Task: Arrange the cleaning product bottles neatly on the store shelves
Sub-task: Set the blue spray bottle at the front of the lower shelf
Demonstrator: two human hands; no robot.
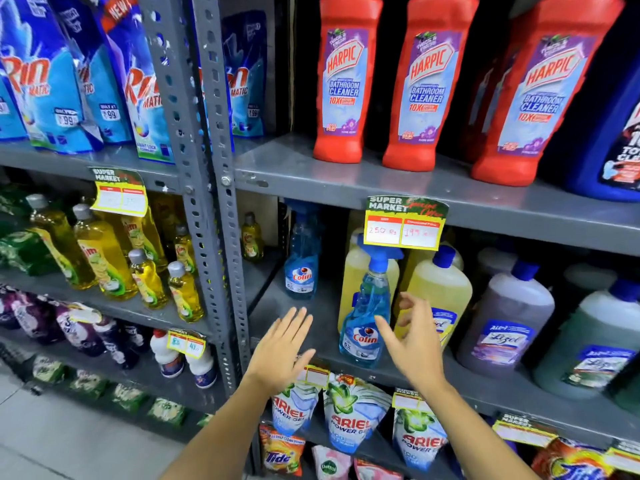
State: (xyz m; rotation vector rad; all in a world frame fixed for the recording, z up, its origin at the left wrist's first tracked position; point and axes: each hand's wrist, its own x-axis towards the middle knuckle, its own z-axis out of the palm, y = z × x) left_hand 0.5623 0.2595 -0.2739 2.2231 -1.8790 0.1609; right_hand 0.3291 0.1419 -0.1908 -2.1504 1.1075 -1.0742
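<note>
A blue Colin spray bottle (363, 320) stands upright near the front edge of the grey middle shelf (277, 303). A second Colin spray bottle (302, 268) stands farther back to its left. My left hand (282, 344) is flat and spread in front of the shelf, left of the front bottle and holding nothing. Just right of that bottle, my right hand (414, 337) has its fingers apart and close to the bottle, without gripping it. Behind stand yellow Lizol jugs (441, 289).
Red Harpic bottles (346, 77) line the upper shelf. Purple (505, 323) and green Lizol jugs (588, 348) fill the right of the middle shelf. A price tag (403, 223) hangs above. Vim bottles (104, 258) stand left of the steel upright (221, 188). Ariel pouches (349, 410) sit below.
</note>
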